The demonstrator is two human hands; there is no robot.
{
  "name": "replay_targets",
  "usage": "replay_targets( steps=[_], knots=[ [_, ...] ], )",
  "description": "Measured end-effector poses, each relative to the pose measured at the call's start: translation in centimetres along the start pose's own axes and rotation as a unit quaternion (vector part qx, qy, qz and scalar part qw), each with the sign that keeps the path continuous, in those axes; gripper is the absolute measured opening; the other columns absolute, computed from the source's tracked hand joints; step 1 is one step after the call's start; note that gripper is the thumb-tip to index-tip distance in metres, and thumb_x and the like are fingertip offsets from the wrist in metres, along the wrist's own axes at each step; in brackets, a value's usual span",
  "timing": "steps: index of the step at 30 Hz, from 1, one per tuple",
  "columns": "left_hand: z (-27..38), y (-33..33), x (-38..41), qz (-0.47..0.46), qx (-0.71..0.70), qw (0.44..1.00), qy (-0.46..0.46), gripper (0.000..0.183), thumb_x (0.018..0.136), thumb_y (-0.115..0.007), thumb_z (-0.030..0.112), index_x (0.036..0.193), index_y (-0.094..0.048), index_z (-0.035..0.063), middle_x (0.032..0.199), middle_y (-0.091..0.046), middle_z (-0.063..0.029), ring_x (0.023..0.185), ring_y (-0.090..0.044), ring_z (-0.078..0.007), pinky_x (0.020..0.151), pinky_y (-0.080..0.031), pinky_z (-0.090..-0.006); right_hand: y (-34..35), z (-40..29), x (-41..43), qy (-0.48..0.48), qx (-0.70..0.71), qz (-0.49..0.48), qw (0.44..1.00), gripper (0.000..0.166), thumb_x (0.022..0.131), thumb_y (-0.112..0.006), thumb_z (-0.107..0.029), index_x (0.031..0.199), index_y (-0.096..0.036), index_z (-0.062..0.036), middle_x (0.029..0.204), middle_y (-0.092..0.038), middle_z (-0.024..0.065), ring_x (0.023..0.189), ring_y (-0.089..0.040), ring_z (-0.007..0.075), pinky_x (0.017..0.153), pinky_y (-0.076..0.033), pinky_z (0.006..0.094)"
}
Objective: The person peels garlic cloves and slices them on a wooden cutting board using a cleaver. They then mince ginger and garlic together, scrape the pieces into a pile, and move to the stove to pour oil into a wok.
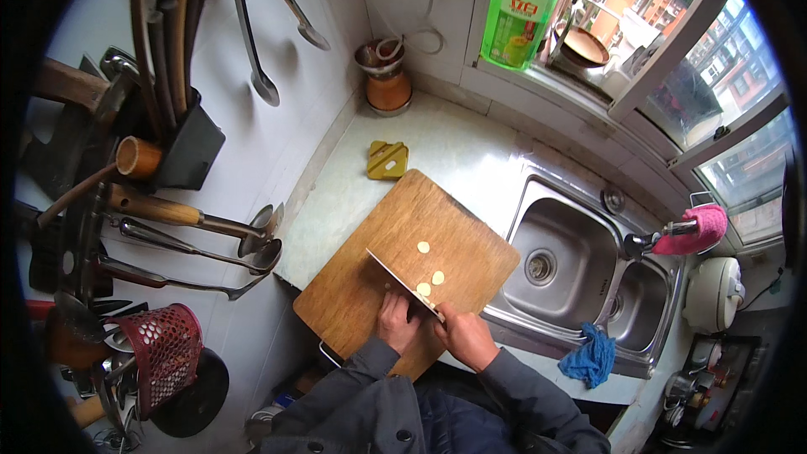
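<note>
My right hand (465, 334) is closed around the handle of a kitchen knife (398, 279), whose blade stands on edge over a wooden cutting board (365, 246). Just left of the blade, my left hand (397, 320) rests on the board with bent fingers; what lies beneath them is hidden. Several thin, pale, round slices of food lie on the board beyond the blade, among them one slice (423, 247) farther off and another slice (437, 277) nearer the knife. A small piece sits near my left fingertips.
Right of the board is a stainless steel double sink (567, 246) with a blue cloth (589, 356) on its front edge. A yellow-green plastic item (388, 161) lies behind the board. Utensils, including a wooden-handled ladle (170, 208), hang at left. A green bottle (520, 19) stands on the windowsill.
</note>
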State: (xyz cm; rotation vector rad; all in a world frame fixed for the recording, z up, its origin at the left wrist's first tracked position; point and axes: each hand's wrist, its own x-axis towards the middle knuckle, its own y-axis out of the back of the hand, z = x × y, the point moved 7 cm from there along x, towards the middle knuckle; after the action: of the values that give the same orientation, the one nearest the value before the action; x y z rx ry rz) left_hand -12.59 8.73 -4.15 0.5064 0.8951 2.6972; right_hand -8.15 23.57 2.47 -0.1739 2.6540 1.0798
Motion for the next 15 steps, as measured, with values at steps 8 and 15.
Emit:
replay_targets(
  steps=[8, 15],
  knots=[
    [2.0, 4.5, 0.9, 0.035, -0.029, 0.997, 0.067, 0.022, 0.081, -0.077, 0.007, 0.101, -0.067, 0.0041, 0.101, -0.061, -0.0123, 0.083, -0.064, -0.0282, 0.071, -0.054, -0.0376, -0.5, 0.8, 0.0, 0.013, 0.001, -0.002, 1.0, 0.023, 0.09, -0.066, -0.021, 0.108, -0.058, -0.0075, 0.076, -0.067, 0.0249, 0.074, -0.066, 0.0461, 0.064, -0.052, 0.0559],
    [0.9, 12.5, 13.2, 0.136, -0.018, 0.99, 0.026, 0.022, 0.099, -0.063, 0.018, 0.113, -0.065, 0.0012, 0.103, -0.068, -0.0106, 0.095, -0.064, -0.024, 0.086, -0.053, -0.0381, -0.5, 1.2, -0.4, 0.016, -0.007, 0.013, 1.0, 0.025, 0.091, -0.066, -0.022, 0.109, -0.057, -0.0083, 0.075, -0.067, 0.0244, 0.073, -0.067, 0.0454, 0.063, -0.052, 0.0552]
  ],
)
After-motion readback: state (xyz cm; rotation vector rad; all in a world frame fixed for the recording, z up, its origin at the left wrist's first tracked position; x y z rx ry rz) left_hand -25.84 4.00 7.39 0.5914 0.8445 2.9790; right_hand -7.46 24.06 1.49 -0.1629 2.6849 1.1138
